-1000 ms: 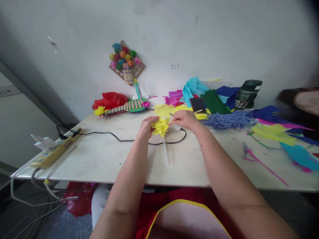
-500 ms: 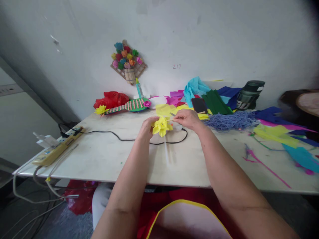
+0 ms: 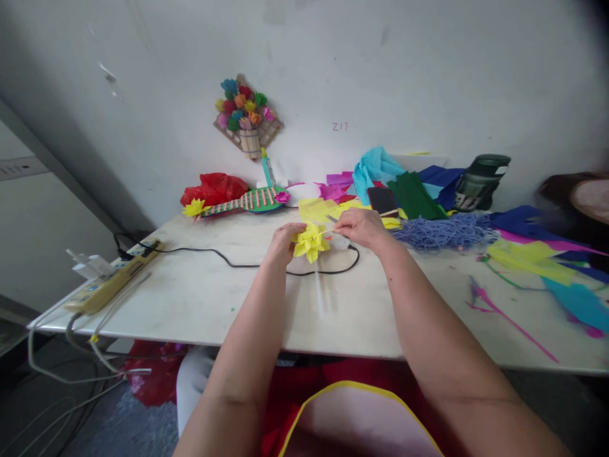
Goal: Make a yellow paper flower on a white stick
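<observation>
My left hand [image 3: 281, 244] is closed around the back of a yellow crepe-paper flower [image 3: 311, 242], held a little above the white table [image 3: 200, 298]. My right hand [image 3: 360, 226] pinches a thin wooden stick [image 3: 328, 232] whose tip meets the flower's right side. A black cable [image 3: 247, 263] runs across the table just below both hands. A pale stick-like thing [image 3: 318, 289] lies on the table under the flower.
Crepe paper in many colours [image 3: 413, 197], a phone [image 3: 382, 200], purple shredded strips [image 3: 442, 230] and a dark jar [image 3: 480, 181] crowd the back right. A power strip [image 3: 111, 276] sits at the left edge. A guitar-shaped craft [image 3: 242, 202] and red bag [image 3: 214, 188] lie at the back. A person [image 3: 583, 203] is at the far right.
Both hands and the flower stay together; the view has shifted slightly, so they sit a little higher and further right in the picture.
</observation>
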Available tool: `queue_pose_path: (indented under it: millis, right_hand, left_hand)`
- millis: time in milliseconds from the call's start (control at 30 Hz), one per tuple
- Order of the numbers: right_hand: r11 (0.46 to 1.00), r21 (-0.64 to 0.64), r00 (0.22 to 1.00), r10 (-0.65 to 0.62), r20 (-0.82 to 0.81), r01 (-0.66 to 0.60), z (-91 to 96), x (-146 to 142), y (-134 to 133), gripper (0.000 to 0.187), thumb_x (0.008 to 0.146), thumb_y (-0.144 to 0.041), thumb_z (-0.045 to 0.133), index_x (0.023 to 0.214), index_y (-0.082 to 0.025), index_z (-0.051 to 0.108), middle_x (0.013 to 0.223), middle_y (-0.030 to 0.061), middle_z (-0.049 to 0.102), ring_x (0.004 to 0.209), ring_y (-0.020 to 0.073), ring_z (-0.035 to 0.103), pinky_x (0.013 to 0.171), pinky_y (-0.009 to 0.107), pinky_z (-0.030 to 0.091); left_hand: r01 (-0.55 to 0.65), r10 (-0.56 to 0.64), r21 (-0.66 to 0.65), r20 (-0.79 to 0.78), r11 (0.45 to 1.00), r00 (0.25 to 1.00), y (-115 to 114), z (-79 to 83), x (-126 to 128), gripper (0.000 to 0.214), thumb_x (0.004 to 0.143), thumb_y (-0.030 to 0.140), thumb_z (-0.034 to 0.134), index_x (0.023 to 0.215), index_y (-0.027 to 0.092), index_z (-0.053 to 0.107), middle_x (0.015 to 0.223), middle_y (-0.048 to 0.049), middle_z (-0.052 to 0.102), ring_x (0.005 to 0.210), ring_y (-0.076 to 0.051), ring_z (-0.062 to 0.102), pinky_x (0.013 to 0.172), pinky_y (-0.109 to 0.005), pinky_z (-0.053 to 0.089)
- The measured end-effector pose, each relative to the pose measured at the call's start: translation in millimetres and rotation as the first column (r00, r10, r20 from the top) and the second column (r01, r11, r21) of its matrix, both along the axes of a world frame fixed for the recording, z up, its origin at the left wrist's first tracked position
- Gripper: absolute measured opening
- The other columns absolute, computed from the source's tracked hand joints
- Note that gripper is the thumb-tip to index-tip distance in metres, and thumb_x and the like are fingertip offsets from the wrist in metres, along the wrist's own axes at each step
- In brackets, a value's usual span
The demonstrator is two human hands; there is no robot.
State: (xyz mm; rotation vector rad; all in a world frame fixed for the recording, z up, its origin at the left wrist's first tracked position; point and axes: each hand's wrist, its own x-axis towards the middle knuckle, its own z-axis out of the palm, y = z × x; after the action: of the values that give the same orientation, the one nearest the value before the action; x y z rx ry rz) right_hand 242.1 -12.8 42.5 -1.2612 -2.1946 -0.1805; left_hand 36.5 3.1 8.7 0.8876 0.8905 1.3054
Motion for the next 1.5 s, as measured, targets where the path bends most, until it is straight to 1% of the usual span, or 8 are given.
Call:
queue_pose_path:
  millis: [233,467,667,833,933,1100,1367,1500]
  right_hand:
    - [0.998,0.031,0.997,-0.053,-0.047,0.055,3.2,3.3,-2.7,0.009,0.073,-0.026,0.063,0.072,-0.023,0.071,0.080,0.0012,0.070,0.079,0.0162,0.059,0.060,0.026,0.034]
    - [0.982,-0.126,0.972,-0.159,-0.174,0.138,4.4,14.1,-4.6,0.009,0.068,-0.028,0.064,0.069,-0.022,0.071,0.071,0.0004,0.069,0.066,0.0152,0.059,0.057,0.025,0.036]
    - [0.967,-0.209,0.941,-0.202,-0.271,0.147,-0.9,20.6,3.5,0.012,0.066,-0.030,0.064,0.064,-0.019,0.068,0.064,0.0013,0.066,0.060,0.0146,0.056,0.055,0.025,0.036]
    - [0.924,-0.382,0.782,-0.219,-0.584,-0.027,-3.1,8.0,5.0,0.022,0.071,-0.032,0.059,0.078,-0.014,0.067,0.065,0.0046,0.067,0.061,0.0136,0.055,0.057,0.025,0.040]
    - [0.864,-0.478,0.737,-0.219,-0.639,-0.158,-4.1,-6.4,0.1,0.026,0.072,-0.037,0.059,0.076,-0.012,0.066,0.067,0.0055,0.067,0.055,0.0110,0.050,0.052,0.024,0.037]
    - [0.806,-0.499,0.619,-0.223,-0.753,-0.318,-5.9,-22.4,-2.7,0.026,0.065,-0.037,0.063,0.078,-0.014,0.065,0.050,-0.0027,0.054,0.046,0.0079,0.042,0.047,0.022,0.033]
    - [0.857,-0.443,0.527,-0.257,-0.810,-0.263,-9.2,-22.1,2.8,0.012,0.060,-0.024,0.063,0.067,-0.016,0.059,0.052,-0.0043,0.050,0.050,0.0079,0.043,0.052,0.023,0.035]
    - [0.868,-0.425,0.517,-0.247,-0.819,-0.258,-10.8,-15.5,6.0,0.016,0.061,-0.028,0.063,0.071,-0.016,0.059,0.058,-0.0034,0.052,0.053,0.0083,0.043,0.054,0.024,0.034]
  left_hand:
    - [-0.038,0.038,0.007,0.015,0.999,0.999,5.4,-4.0,-1.9,0.020,0.052,0.019,0.067,0.071,0.014,0.065,0.068,-0.0036,0.065,0.065,-0.017,0.061,0.058,-0.027,0.049]
    - [-0.072,0.072,-0.007,0.051,0.997,0.996,6.3,-3.4,-1.8,0.018,0.054,0.019,0.067,0.071,0.014,0.065,0.068,-0.0042,0.065,0.064,-0.016,0.061,0.059,-0.026,0.047]
    - [-0.138,0.131,0.069,0.105,0.988,0.986,9.2,-5.2,-2.9,0.019,0.051,0.019,0.066,0.069,0.015,0.064,0.066,-0.0015,0.064,0.061,-0.014,0.059,0.057,-0.025,0.045]
    - [-0.194,0.174,0.131,0.148,0.972,0.974,7.1,-4.4,1.0,0.020,0.051,0.019,0.066,0.070,0.015,0.065,0.064,0.0003,0.063,0.059,-0.011,0.057,0.057,-0.023,0.043]
    - [-0.191,0.165,0.147,0.169,0.971,0.972,3.6,-3.0,7.2,0.019,0.050,0.019,0.066,0.069,0.015,0.065,0.063,0.0001,0.063,0.060,-0.012,0.058,0.059,-0.024,0.044]
    - [-0.171,0.145,0.150,0.172,0.974,0.974,-3.0,-1.8,17.5,0.022,0.048,0.020,0.068,0.069,0.015,0.065,0.065,-0.0003,0.064,0.062,-0.013,0.060,0.062,-0.025,0.044]
    - [-0.047,0.027,0.120,0.161,0.992,0.987,-2.4,-1.2,16.7,0.022,0.056,0.026,0.064,0.074,0.015,0.065,0.073,-0.0031,0.065,0.065,-0.014,0.060,0.057,-0.024,0.045]
    - [0.049,-0.050,0.055,0.024,0.997,0.998,-5.8,4.3,13.2,0.029,0.056,0.026,0.057,0.083,0.017,0.063,0.072,-0.0034,0.064,0.063,-0.016,0.059,0.054,-0.027,0.046]
